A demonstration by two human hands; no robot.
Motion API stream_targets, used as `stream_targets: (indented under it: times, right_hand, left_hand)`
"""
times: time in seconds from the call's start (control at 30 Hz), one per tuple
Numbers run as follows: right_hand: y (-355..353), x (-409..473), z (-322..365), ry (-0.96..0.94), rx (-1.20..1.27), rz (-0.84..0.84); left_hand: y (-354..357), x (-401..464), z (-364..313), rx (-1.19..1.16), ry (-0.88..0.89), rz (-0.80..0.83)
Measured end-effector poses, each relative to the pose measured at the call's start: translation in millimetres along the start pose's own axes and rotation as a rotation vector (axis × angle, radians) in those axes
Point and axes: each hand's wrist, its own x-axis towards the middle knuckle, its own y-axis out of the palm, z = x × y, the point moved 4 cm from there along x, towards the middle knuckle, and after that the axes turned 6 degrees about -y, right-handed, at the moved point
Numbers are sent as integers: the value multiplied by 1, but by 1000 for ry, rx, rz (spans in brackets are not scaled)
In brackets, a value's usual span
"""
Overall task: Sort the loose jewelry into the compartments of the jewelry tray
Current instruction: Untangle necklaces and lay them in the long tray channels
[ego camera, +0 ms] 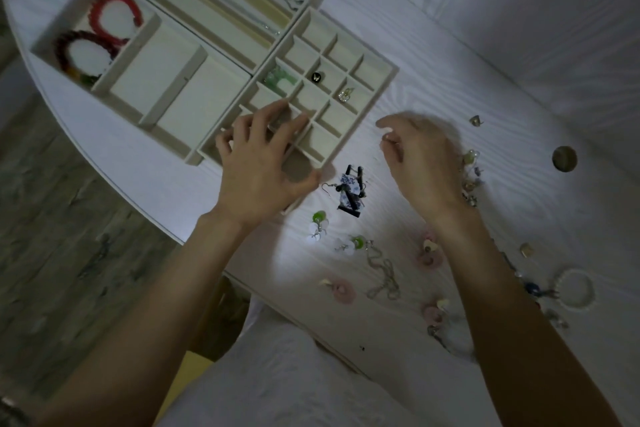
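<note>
A cream jewelry tray (377, 94) with a grid of small square compartments sits toward the far left of the white tabletop (485, 87). Three of its cells visibly hold something: a green piece (278, 79), a dark bead or ring (316, 77) and a clear crystal piece (345, 94).

The left hand (263, 163) hangs over the tray's near corner, fingers spread and bent above the cells. It seems to grasp nothing, though blur makes that uncertain. The right hand (422, 159) hovers just beside the tray's right edge, fingers curled; it may be pinching something tiny, but I cannot tell.

The step in hand looks like placing a small piece into a near cell. The next move probably calls for lowering it into an empty cell, then reaching for more.

Loose pieces lie along the near and right parts of the tabletop: one pair of blue-and-white earrings with black bars (350, 192), two green-and-white earrings (318, 227), about four pink ring-shaped pieces (341, 288), one tangled chain (382, 276), one white bead bracelet (575, 288), and a blurred cluster beyond the right wrist.

Two more trays adjoin on the left: one holds two bracelets, red (116, 18) and dark (85, 57).
</note>
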Motion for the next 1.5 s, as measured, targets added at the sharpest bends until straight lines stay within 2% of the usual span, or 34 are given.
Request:
stream_targets:
  times: [0.13, 0.23, 0.33, 0.5, 0.67, 0.77, 0.87, 1.1, 1.37, 1.5]
  right_hand:
    - [2, 1, 1, -72, -146, 59]
    - [2, -2, 1, -21, -126, 113]
    - [-2, -3, -1, 28, -118, 86]
    - [-10, 13, 25, 27, 198, -69]
    - [7, 34, 49, 23, 226, -20]
    - [4, 27, 41, 56, 244, -67]
    - [0, 24, 32, 31, 183, -121]
    - [13, 51, 41, -85, 3, 49]
    - [21, 66, 47, -66, -90, 98]
    - [22, 65, 48, -139, -100, 111]
  left_hand:
    - [1, 1, 3, -2, 13, 4]
    - [1, 0, 4, 10, 26, 9]
    - [-1, 1, 4, 4, 31, 7]
    - [-1, 2, 5, 1, 37, 2]
    - [-3, 2, 5, 2, 36, -4]
    - [-3, 2, 6, 3, 38, 8]
    - [-3, 2, 7, 6, 37, 12]
    - [-3, 2, 6, 2, 32, 22]
    - [-3, 3, 6, -7, 34, 23]
    - [-3, 3, 7, -7, 28, 28]
